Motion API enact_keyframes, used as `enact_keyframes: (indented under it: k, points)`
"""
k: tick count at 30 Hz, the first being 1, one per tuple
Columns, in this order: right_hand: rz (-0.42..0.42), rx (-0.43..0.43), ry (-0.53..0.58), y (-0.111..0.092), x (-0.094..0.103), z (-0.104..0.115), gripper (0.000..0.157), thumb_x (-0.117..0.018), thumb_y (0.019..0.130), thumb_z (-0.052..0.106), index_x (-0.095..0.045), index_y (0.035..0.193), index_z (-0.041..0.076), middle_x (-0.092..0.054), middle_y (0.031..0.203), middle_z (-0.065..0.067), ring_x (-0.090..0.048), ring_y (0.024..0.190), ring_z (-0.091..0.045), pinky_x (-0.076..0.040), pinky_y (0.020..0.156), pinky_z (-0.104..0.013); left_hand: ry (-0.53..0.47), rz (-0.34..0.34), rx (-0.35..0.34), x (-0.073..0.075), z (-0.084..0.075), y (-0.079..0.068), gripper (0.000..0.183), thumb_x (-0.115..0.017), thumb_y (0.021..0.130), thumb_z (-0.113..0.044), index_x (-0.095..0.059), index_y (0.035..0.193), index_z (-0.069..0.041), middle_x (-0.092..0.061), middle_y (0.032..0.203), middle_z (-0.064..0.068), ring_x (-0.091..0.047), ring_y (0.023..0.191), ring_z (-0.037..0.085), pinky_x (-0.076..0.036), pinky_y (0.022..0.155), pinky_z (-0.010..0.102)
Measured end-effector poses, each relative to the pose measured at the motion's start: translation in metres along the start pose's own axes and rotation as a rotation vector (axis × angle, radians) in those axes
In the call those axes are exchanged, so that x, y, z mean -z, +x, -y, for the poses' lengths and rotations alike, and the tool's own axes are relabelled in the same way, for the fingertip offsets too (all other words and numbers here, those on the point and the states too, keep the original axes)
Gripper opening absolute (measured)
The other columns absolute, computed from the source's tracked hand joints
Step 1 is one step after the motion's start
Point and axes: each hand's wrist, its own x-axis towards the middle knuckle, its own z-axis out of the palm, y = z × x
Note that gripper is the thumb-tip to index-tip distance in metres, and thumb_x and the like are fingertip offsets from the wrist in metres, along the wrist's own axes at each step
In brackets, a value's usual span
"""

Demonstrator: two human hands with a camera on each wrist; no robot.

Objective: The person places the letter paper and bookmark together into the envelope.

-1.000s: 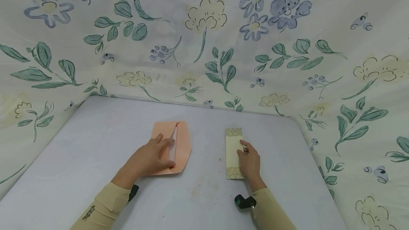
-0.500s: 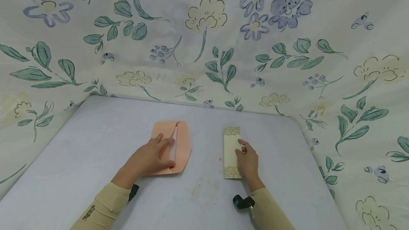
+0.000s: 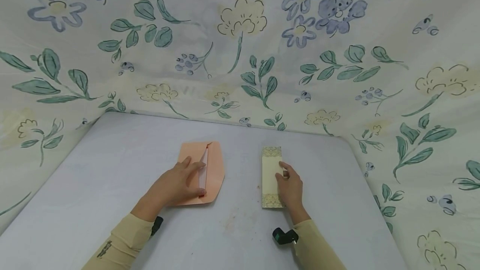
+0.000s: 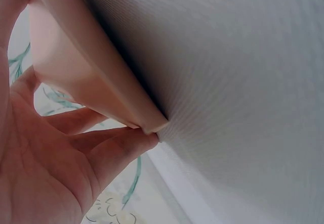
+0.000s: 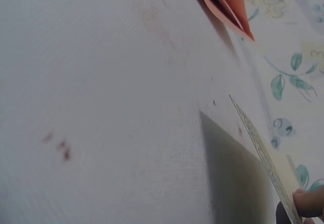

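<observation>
A peach paper envelope (image 3: pixel 216 170) lies on the white table at centre left, its long slit gaping with white inside. My left hand (image 3: pixel 175 184) holds it from above, thumb and fingers spread along the slit. The left wrist view has those fingertips at the corner of the envelope (image 4: pixel 76 77), right by the tabletop. To the right, my right hand (image 3: pixel 291 188) pinches a narrow cream card (image 3: pixel 271 174) with gold-patterned ends by its right edge. In the right wrist view the card (image 5: pixel 260 153) stands tilted over the table, casting a shadow.
The white table (image 3: pixel 131 149) has small reddish smudges (image 5: pixel 65 150) and specks between the hands. A floral cloth (image 3: pixel 240 53) hangs behind it and along the sides. Dark wrist cameras (image 3: pixel 285 236) sit at both cuffs.
My right hand has shifted slightly left with the card, and the card's far end has moved a little away from me. The left hand and envelope stay put.
</observation>
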Motion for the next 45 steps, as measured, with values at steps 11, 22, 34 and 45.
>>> enact_keyframes:
  k: [11,22,34,45]
  points:
    - [0.013,0.002,0.035,-0.002,-0.003,0.004,0.043,-0.066,0.098,0.009,-0.062,0.14,0.012,-0.066,0.105,-0.012,-0.06,0.082,-0.02,-0.048,0.067,-0.03,-0.002,0.005,0.006,0.0,-0.001,0.0,0.084,-0.079,0.08,-0.06,-0.051,0.149,-0.02,-0.032,0.157,0.033,-0.036,0.138,0.059,-0.04,0.1,0.07]
    - [0.021,0.016,0.067,-0.002,-0.005,0.008,0.043,-0.066,0.097,0.008,-0.062,0.139,0.013,-0.064,0.104,-0.011,-0.059,0.082,-0.019,-0.047,0.068,-0.03,-0.003,0.008,0.018,0.002,-0.003,-0.001,0.085,-0.08,0.08,-0.059,-0.051,0.149,-0.019,-0.033,0.157,0.033,-0.036,0.138,0.06,-0.04,0.1,0.071]
    - [0.038,0.032,0.107,-0.002,-0.01,0.01,0.042,-0.068,0.096,0.008,-0.064,0.138,0.012,-0.065,0.103,-0.011,-0.061,0.084,-0.018,-0.048,0.067,-0.028,0.005,0.015,0.02,0.003,-0.004,-0.001,0.084,-0.08,0.081,-0.059,-0.05,0.149,-0.019,-0.033,0.157,0.033,-0.036,0.138,0.06,-0.04,0.101,0.071]
    - [0.053,0.013,0.115,-0.002,-0.017,0.012,0.042,-0.068,0.097,0.01,-0.064,0.138,0.015,-0.065,0.104,-0.009,-0.061,0.084,-0.018,-0.049,0.07,-0.03,0.006,0.021,0.024,0.002,-0.004,0.0,0.085,-0.079,0.081,-0.06,-0.05,0.149,-0.019,-0.032,0.157,0.033,-0.035,0.137,0.061,-0.039,0.101,0.071]
